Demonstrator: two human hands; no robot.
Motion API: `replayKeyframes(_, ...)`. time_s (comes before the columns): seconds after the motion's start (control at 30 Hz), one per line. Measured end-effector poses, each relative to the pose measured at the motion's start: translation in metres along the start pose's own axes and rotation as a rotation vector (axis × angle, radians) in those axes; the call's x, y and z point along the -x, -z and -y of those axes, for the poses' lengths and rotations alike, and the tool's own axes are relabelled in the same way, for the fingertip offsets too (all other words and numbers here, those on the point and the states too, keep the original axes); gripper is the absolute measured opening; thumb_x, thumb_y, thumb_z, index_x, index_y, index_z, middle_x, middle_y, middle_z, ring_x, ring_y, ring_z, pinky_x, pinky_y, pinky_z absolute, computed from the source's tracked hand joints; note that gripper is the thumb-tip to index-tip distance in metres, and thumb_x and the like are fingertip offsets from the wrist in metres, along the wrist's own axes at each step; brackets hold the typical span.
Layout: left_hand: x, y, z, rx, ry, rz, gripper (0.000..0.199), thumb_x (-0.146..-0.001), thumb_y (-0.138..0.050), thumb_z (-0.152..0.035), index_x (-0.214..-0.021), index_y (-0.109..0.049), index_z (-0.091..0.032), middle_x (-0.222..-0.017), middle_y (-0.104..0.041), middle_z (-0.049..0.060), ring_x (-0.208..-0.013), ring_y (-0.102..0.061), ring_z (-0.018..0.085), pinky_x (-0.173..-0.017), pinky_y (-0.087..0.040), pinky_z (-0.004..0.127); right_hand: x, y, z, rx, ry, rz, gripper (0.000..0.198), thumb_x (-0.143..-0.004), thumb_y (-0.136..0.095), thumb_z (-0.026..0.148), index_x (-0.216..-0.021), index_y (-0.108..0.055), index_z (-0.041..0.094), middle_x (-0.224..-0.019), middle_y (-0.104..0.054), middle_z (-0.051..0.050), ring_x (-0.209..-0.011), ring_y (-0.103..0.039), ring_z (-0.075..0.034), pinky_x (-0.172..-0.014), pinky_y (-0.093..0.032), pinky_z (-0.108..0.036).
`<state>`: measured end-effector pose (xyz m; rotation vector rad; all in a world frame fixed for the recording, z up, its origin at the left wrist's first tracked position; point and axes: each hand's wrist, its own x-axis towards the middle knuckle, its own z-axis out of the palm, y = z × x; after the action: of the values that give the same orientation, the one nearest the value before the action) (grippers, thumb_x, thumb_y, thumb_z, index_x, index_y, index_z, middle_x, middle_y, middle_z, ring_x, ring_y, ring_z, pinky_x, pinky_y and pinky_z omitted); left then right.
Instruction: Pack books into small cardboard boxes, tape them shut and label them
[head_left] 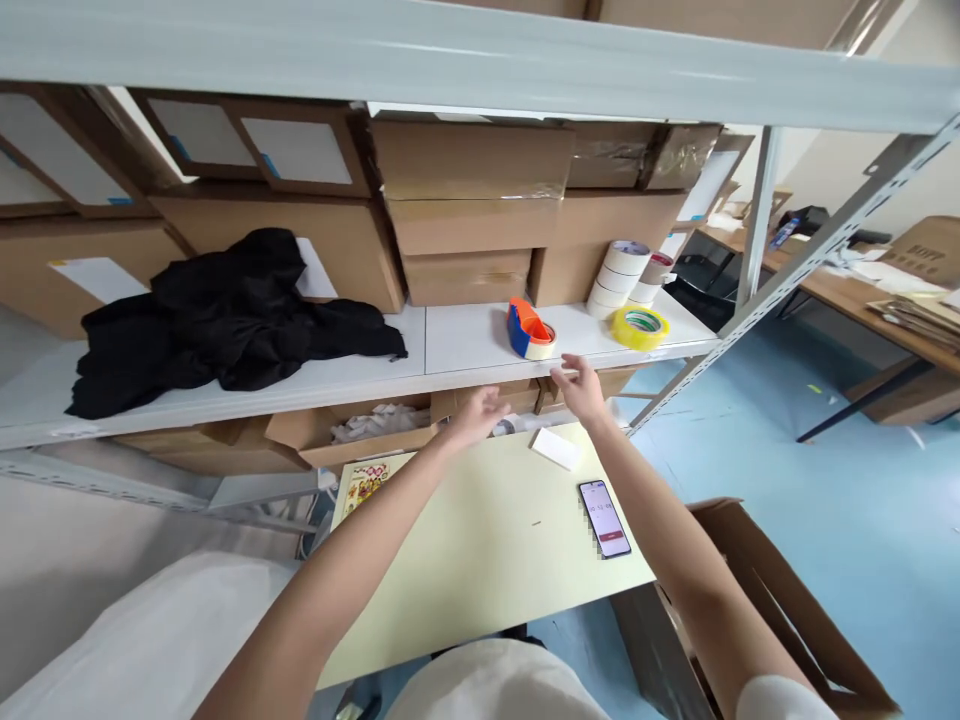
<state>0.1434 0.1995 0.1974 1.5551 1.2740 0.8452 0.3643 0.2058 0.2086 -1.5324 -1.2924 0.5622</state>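
My left hand (478, 414) is held above the far edge of the pale yellow table (457, 560), with nothing in it and its fingers apart and slightly curled. Nearer the shelf front, my right hand (582, 388) is also empty, fingers spread. A tape dispenser (522, 330) in orange and blue, with a roll of tape in it, lies on the white shelf (465, 335) just beyond my right hand. To its right are a yellow roll of tape (639, 328) and stacked white rolls of tape (619, 278). On the table lie a small white box (556, 449) and a phone (605, 520) showing a timer.
Black cloth (240, 310) is heaped on the shelf's left, before cardboard boxes (472, 225). A grey metal beam (480, 65) crosses overhead. Below the shelf sits an open carton (360, 445) holding white material. Another open carton (780, 610) stands on the floor at right.
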Motion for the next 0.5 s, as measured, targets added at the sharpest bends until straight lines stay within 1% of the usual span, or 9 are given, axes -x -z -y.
replayKeyframes(0.03,-0.015,-0.007,-0.011,-0.015,-0.016,-0.037,0.049,-0.07,-0.07,-0.042,-0.111,-0.059,-0.018,-0.122,-0.06,0.014,-0.099,-0.063,0.023,-0.087,-0.048,0.036,-0.017,0.002,0.001,0.0,-0.004,-0.006,0.056,-0.071,-0.06,0.052,-0.114,-0.056,0.017,-0.111,-0.06,-0.012,-0.084,-0.06,-0.02,-0.08,-0.048,-0.039)
replayKeyframes(0.1,-0.043,-0.02,-0.028,-0.024,-0.021,-0.101,0.05,-0.073,-0.067,-0.045,-0.114,-0.057,-0.018,-0.127,-0.056,0.015,-0.104,-0.061,0.024,-0.086,-0.048,0.035,-0.045,-0.001,0.0,-0.033,-0.049,0.028,0.065,-0.07,-0.061,0.056,-0.12,-0.053,0.016,-0.119,-0.056,-0.015,-0.095,-0.059,-0.023,-0.083,-0.048,-0.039)
replayKeyframes(0.2,-0.076,-0.036,-0.04,-0.013,0.008,-0.162,0.051,-0.077,-0.063,-0.048,-0.117,-0.055,-0.017,-0.126,-0.056,0.016,-0.109,-0.058,0.024,-0.084,-0.048,0.034,-0.069,-0.012,-0.001,-0.08,-0.137,0.085,0.069,-0.069,-0.062,0.058,-0.122,-0.05,0.016,-0.121,-0.055,-0.016,-0.099,-0.058,-0.025,-0.083,-0.048,-0.04)
replayKeyframes(0.27,-0.09,-0.045,-0.045,0.007,0.036,-0.214,0.05,-0.077,-0.062,-0.049,-0.116,-0.055,-0.018,-0.121,-0.06,0.014,-0.107,-0.059,0.023,-0.083,-0.048,0.032,-0.077,-0.019,0.0,-0.09,-0.184,0.122,0.067,-0.069,-0.062,0.057,-0.12,-0.05,0.015,-0.114,-0.058,-0.015,-0.097,-0.059,-0.025,-0.084,-0.047,-0.04)
replayKeyframes(0.37,-0.104,-0.058,-0.047,0.037,0.059,-0.313,0.045,-0.077,-0.062,-0.048,-0.111,-0.057,-0.019,-0.109,-0.065,0.01,-0.101,-0.061,0.021,-0.081,-0.048,0.031,-0.083,-0.026,-0.002,-0.082,-0.206,0.146,0.054,-0.07,-0.062,0.052,-0.11,-0.054,0.015,-0.1,-0.063,-0.011,-0.092,-0.061,-0.023,-0.085,-0.046,-0.04)
replayKeyframes(0.43,-0.109,-0.065,-0.046,0.049,0.04,-0.372,0.04,-0.078,-0.063,-0.044,-0.108,-0.057,-0.018,-0.103,-0.066,0.009,-0.098,-0.061,0.02,-0.081,-0.049,0.031,-0.086,-0.03,-0.007,-0.099,-0.192,0.129,0.048,-0.07,-0.062,0.049,-0.104,-0.054,0.016,-0.092,-0.064,-0.008,-0.087,-0.061,-0.022,-0.084,-0.046,-0.041)
replayKeyframes(0.5,-0.11,-0.07,-0.043,0.056,-0.009,-0.431,0.038,-0.078,-0.064,-0.039,-0.108,-0.056,-0.018,-0.101,-0.066,0.007,-0.096,-0.062,0.019,-0.081,-0.049,0.03,-0.085,-0.032,-0.014,-0.152,-0.137,0.117,0.046,-0.072,-0.061,0.048,-0.105,-0.052,0.016,-0.089,-0.062,-0.006,-0.084,-0.061,-0.021,-0.083,-0.047,-0.04)
